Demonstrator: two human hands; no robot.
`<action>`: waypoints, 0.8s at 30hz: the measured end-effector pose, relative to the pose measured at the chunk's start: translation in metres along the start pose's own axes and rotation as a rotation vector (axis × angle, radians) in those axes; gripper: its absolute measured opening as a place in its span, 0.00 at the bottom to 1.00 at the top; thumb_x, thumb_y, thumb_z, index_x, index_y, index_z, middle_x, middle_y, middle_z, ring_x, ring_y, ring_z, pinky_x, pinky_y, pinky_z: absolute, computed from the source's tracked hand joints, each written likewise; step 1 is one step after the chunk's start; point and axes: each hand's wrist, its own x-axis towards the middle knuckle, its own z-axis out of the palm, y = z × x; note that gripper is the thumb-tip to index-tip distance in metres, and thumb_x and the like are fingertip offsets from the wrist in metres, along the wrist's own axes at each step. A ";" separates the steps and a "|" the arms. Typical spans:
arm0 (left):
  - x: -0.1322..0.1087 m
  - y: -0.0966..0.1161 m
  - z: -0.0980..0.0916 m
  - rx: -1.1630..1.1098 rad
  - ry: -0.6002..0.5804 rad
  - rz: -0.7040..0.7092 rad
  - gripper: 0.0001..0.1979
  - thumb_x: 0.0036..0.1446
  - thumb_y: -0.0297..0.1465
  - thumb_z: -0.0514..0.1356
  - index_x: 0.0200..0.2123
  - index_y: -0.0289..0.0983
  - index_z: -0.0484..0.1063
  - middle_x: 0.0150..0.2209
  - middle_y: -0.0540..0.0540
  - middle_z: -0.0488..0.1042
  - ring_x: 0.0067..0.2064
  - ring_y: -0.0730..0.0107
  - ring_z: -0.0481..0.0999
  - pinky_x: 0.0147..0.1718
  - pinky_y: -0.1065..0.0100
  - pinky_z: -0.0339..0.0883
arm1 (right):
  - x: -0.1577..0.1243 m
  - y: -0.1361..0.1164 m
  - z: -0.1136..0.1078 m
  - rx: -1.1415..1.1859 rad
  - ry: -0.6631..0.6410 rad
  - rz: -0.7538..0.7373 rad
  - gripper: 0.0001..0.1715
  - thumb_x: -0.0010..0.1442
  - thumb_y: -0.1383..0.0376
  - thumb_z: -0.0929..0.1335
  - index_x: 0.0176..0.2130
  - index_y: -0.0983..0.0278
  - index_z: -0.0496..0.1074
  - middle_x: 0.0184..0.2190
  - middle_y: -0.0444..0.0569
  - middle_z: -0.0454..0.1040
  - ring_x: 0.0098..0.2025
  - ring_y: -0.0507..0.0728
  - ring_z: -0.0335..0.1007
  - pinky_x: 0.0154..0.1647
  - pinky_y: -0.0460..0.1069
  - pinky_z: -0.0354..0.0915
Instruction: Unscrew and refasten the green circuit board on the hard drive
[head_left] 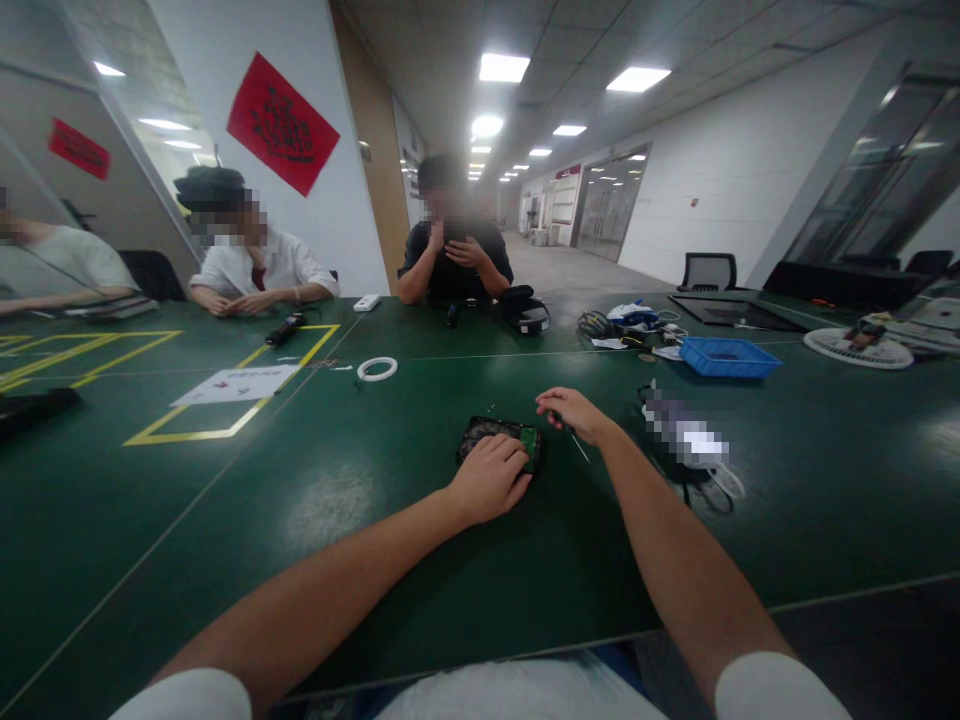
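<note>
A black hard drive (487, 432) with a green circuit board (529, 441) lies flat on the green table (375, 520). My left hand (491, 477) rests on its near side, fingers curled over the edge and pressing it down. My right hand (574, 412) hovers just right of the drive, fingers closed around a thin screwdriver (579, 447) whose metal shaft points down and to the right toward the table. The screwdriver tip is apart from the drive.
A blurred dark device with cables (686, 445) lies right of my hand. A blue tray (730, 357), white tape ring (376, 368), paper sheet (236, 383) and a fan (857, 347) sit farther out. Two people (454, 255) sit across the table.
</note>
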 end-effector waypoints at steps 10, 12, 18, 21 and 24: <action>0.000 -0.002 0.000 0.013 0.000 0.007 0.13 0.66 0.37 0.57 0.48 0.38 0.71 0.50 0.40 0.73 0.52 0.54 0.70 0.52 0.54 0.64 | 0.004 -0.028 0.004 -0.265 0.593 -0.669 0.21 0.62 0.58 0.68 0.53 0.61 0.69 0.47 0.51 0.76 0.46 0.59 0.75 0.50 0.56 0.72; 0.000 -0.001 0.000 0.015 0.002 0.007 0.12 0.66 0.37 0.57 0.48 0.37 0.71 0.49 0.40 0.73 0.52 0.54 0.69 0.52 0.54 0.64 | 0.001 -0.021 0.008 -0.440 0.611 -0.716 0.18 0.63 0.58 0.68 0.51 0.61 0.70 0.49 0.54 0.75 0.49 0.62 0.73 0.52 0.59 0.71; 0.000 -0.001 0.000 0.008 0.002 0.010 0.12 0.66 0.37 0.57 0.48 0.38 0.72 0.49 0.40 0.73 0.52 0.54 0.69 0.52 0.54 0.64 | 0.000 0.004 0.013 -0.664 0.603 -0.740 0.26 0.67 0.60 0.63 0.63 0.63 0.62 0.56 0.59 0.71 0.55 0.65 0.70 0.55 0.62 0.70; 0.000 -0.001 0.001 0.007 0.010 0.008 0.12 0.65 0.36 0.57 0.48 0.38 0.72 0.49 0.40 0.73 0.52 0.55 0.70 0.52 0.53 0.64 | -0.003 0.009 0.017 -0.787 0.602 -0.711 0.29 0.69 0.64 0.60 0.66 0.63 0.57 0.58 0.60 0.69 0.56 0.66 0.70 0.55 0.62 0.70; 0.000 -0.001 0.002 0.013 0.018 0.006 0.12 0.65 0.36 0.58 0.48 0.38 0.72 0.49 0.40 0.73 0.52 0.55 0.70 0.52 0.54 0.64 | -0.005 0.017 0.025 -0.895 0.533 -0.714 0.31 0.70 0.64 0.59 0.69 0.64 0.53 0.59 0.61 0.68 0.55 0.66 0.72 0.53 0.61 0.72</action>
